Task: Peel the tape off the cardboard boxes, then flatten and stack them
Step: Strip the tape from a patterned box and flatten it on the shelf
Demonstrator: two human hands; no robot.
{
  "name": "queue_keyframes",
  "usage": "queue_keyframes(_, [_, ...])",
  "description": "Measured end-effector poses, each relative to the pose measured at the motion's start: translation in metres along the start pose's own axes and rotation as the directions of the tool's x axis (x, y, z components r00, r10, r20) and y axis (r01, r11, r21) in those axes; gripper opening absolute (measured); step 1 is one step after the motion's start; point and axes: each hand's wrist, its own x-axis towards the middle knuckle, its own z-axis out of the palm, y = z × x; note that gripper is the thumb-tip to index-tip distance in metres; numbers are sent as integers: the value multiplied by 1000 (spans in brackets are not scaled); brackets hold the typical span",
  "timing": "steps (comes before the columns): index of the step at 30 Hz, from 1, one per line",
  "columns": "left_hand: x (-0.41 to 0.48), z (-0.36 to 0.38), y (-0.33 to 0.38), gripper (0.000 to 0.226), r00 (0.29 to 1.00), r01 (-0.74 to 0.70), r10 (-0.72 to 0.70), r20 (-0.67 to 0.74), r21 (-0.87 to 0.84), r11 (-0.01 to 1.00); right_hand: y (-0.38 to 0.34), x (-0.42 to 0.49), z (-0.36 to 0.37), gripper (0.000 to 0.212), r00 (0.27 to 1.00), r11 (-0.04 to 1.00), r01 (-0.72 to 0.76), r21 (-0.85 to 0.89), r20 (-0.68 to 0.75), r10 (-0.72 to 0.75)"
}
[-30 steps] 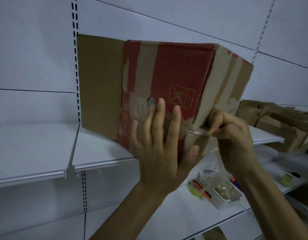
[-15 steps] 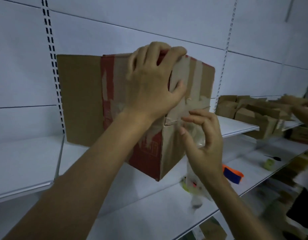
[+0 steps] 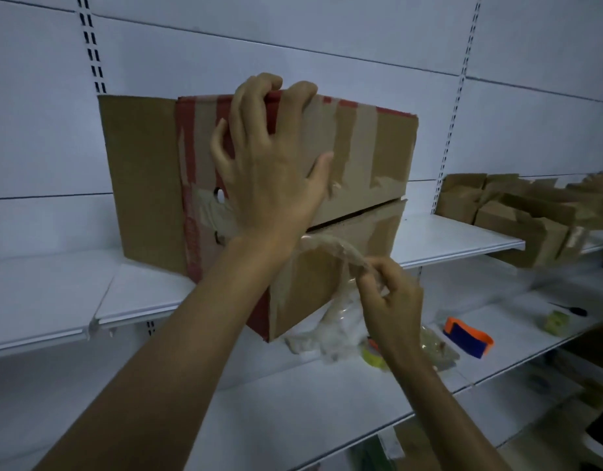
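Left hand (image 3: 272, 171) fingers curl over box (image 3: 368, 158) top edge, gripping it. Right hand (image 3: 391, 300), below box seam, pinches peeled tape (image 3: 330, 244) strip.

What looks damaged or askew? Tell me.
The cardboard box sits skewed, one corner overhanging the shelf, gripped by the left hand. Its red print is stripped in bands, and a flap seam gapes while the right hand pinches peeled tape.

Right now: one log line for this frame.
step: peel | left hand: grips cardboard box top edge | right hand: pinches clear tape strip | state: box on shelf, unflattened
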Motion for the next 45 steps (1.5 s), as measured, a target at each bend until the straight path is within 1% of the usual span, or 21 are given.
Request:
queue_keyframes(3, [0, 1, 1, 56, 1000, 13, -14, 12, 24, 1000, -16, -43, 0, 15, 988, 986, -151, 76, 46, 147])
queue_keyframes(5, [0, 1, 1, 56, 1000, 20, -21, 19, 31, 999, -24, -62, -5, 14, 985, 985, -160, 71, 76, 155])
queue_keyframes(10, [2, 5, 2, 55, 1000, 13, -13, 3, 46, 999, -32, -74, -16, 20, 997, 997, 8, -81, 81, -1])
queue_keyframes(13, [3, 6, 0, 55, 1000, 16, -15, -2, 62, 998, -38, -84, -12, 23, 994, 980, 97, -172, 74, -85])
queue_keyframes(16, [9, 7, -6, 55, 1000, 20, -20, 15, 20, 1000, -46, -91, -8, 24, 985, 954, 171, -245, 54, -163])
queue_keyframes(18, [15, 8, -11, 56, 999, 26, -26, 33, -13, 1000, -56, -95, -1, 25, 980, 928, 200, -314, 43, -196])
queue_keyframes(21, [20, 9, -17, 56, 998, 30, -28, 48, -46, 998, -68, -99, 17, 25, 981, 908, 178, -379, -4, -194])
queue_keyframes(24, [20, 9, -28, 56, 998, 20, -14, 61, -103, 995, -74, -108, 31, 28, 997, 967, 80, -240, 18, -78])
queue_keyframes(26, [19, 8, -35, 54, 998, 10, -2, 65, -131, 991, -80, -124, 38, 47, 1000, 998, -18, -66, 13, 19])
queue_keyframes(28, [20, 6, -40, 53, 998, 5, 7, 70, -163, 987, -81, -147, 45, 59, 973, 977, -177, 120, -131, 192])
queue_keyframes(29, [20, 5, -42, 53, 997, 2, 11, 74, -180, 984, -78, -157, 49, 53, 930, 946, -268, 181, -207, 303])
queue_keyframes(30, [21, 3, -44, 53, 997, -6, 22, 78, -195, 981, -69, -164, 53, 42, 883, 916, -355, 189, -255, 395])
queue_keyframes(31, [21, 1, -46, 53, 995, -20, 39, 90, -201, 979, -60, -165, 57, 34, 854, 891, -436, 125, -256, 454])
queue_keyframes(32, [20, -1, -48, 54, 991, -35, 60, 119, -203, 979, -50, -162, 60, 40, 850, 873, -487, 22, -221, 479])
queue_keyframes(33, [20, -3, -51, 56, 984, -49, 84, 158, -210, 976, -40, -155, 63, 53, 853, 859, -507, -75, -187, 487])
queue_keyframes(35, [17, -7, -55, 62, 969, -71, 124, 214, -241, 968, -28, -133, 69, 69, 880, 870, -467, -160, -176, 440])
queue_keyframes(37, [11, -9, -57, 66, 965, -80, 152, 211, -317, 945, -26, -111, 74, 65, 931, 921, -343, -186, -201, 306])
queue_keyframes(39, [-1, -9, -59, 69, 970, -49, 145, 193, -427, 903, -23, -97, 77, 51, 955, 951, -242, -192, -221, 198])
queue_keyframes(42, [-30, -6, -66, 73, 965, 33, 113, 238, -536, 844, -29, -84, 78, 34, 951, 978, -209, -18, -236, 199])
queue_keyframes(43, [-41, -4, -70, 72, 962, 24, 136, 235, -572, 820, -35, -82, 77, 30, 941, 971, -228, 69, -241, 238])
queue_keyframes(45, [-57, 2, -82, 72, 952, -67, 236, 194, -621, 781, -26, -81, 75, 22, 908, 930, -312, 197, -228, 352])
